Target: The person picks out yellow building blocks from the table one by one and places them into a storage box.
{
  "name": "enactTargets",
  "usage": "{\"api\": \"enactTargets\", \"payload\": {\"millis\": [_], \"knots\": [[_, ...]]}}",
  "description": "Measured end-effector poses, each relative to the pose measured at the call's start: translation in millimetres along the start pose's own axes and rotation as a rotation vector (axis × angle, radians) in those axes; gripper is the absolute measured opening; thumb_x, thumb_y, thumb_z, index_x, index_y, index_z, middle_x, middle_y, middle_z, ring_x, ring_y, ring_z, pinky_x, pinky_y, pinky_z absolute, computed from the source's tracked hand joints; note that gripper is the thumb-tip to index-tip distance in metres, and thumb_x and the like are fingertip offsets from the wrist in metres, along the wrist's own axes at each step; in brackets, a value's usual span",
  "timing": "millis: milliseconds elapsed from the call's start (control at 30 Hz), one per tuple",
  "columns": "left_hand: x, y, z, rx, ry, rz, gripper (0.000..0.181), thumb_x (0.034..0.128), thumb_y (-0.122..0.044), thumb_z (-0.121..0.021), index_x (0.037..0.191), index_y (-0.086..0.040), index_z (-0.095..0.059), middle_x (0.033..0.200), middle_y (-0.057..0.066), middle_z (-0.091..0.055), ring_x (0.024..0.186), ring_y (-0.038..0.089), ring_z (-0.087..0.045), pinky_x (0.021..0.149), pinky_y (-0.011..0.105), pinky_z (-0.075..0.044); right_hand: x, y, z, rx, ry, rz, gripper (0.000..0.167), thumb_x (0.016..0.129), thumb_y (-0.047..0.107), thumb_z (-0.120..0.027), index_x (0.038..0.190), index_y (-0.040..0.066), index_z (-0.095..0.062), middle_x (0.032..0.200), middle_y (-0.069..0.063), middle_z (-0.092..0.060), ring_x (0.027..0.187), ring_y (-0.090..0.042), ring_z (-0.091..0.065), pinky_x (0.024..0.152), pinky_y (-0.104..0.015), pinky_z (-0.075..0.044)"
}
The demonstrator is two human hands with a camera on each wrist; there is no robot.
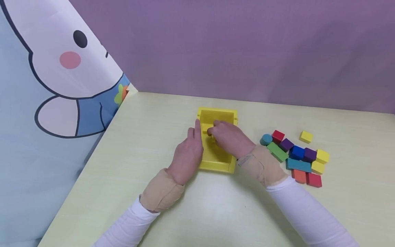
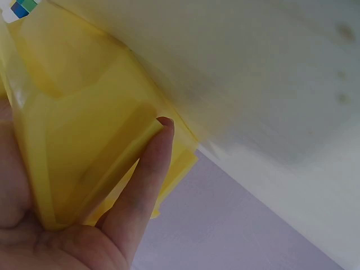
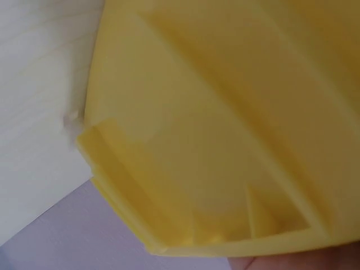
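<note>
An open yellow plastic box sits on the table, its long sides pointing away from me. Against its left side lies my left hand, index finger stretched along the rim; the left wrist view shows a straight finger beside the box wall. My right hand reaches in over the right rim with bent fingers. Close to its fingertips, a small yellow piece shows inside the box. Ridged yellow plastic fills most of the right wrist view and hides the right fingertips; what they grip is unclear.
Right of the box lie several coloured blocks, among them a teal cylinder, a green block, a blue block and a red block. One yellow block lies apart behind them. A purple wall borders the table's back.
</note>
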State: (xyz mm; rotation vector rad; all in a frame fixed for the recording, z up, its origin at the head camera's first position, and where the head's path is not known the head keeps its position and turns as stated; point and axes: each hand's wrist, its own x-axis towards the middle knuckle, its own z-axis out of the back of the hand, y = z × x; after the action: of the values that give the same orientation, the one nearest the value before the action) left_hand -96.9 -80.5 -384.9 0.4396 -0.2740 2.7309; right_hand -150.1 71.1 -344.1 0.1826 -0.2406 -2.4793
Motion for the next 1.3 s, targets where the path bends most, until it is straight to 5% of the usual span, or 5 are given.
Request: {"api": "enactTargets", "payload": {"millis": [367, 633, 1033, 1300], "knots": [[0.9, -0.2, 2.3, -0.014, 0.024, 0.009, 0.063, 0.0906, 0.006, -0.056, 0.148, 0.013, -0.029, 0.099, 0.018, -0.052, 0.049, 0.013, -0.042, 0.040, 0.021, -0.041, 2.2, -1.3, -4.5, 0.019, -0.006, 0.046, 0.013, 0.090, 0.000, -0.067, 0.099, 0.004, -0.076, 0.082, -0.007, -0.062, 0.073, -0.021, -0.054, 0.070, -0.028, -0.049], [0.9, 2.0, 1.6, -0.019, 0.025, 0.003, 0.061, 0.0921, 0.007, -0.053, 0.148, 0.013, -0.028, 0.098, 0.019, -0.051, 0.047, 0.013, -0.039, 0.038, 0.021, -0.038, 3.0, 1.4, -4.5, 0.032, 0.006, 0.037, 0.021, 0.091, 0.000, -0.066, 0.111, 0.004, -0.075, 0.101, -0.011, -0.070, 0.089, -0.024, -0.065, 0.086, -0.033, -0.055], [-0.1, 3.0, 1.3, -0.023, 0.009, -0.008, 0.062, 0.0914, 0.006, -0.054, 0.148, 0.013, -0.030, 0.100, 0.019, -0.052, 0.047, 0.013, -0.040, 0.038, 0.021, -0.039, 1.5, 6.0, -3.7, 0.010, 0.019, 0.016, 0.015, 0.093, 0.001, -0.065, 0.103, 0.005, -0.075, 0.085, -0.006, -0.062, 0.074, -0.021, -0.054, 0.072, -0.029, -0.051], [0.9, 1.7, 3.2, -0.020, 0.033, 0.001, 0.061, 0.0932, 0.005, -0.053, 0.148, 0.013, -0.028, 0.103, 0.020, -0.052, 0.049, 0.014, -0.042, 0.040, 0.023, -0.043, -1.3, 7.0, -2.4, -0.038, -0.023, 0.037, 0.018, 0.091, 0.010, -0.071, 0.108, 0.005, -0.073, 0.095, -0.008, -0.064, 0.084, -0.023, -0.055, 0.080, -0.032, -0.052]]}}
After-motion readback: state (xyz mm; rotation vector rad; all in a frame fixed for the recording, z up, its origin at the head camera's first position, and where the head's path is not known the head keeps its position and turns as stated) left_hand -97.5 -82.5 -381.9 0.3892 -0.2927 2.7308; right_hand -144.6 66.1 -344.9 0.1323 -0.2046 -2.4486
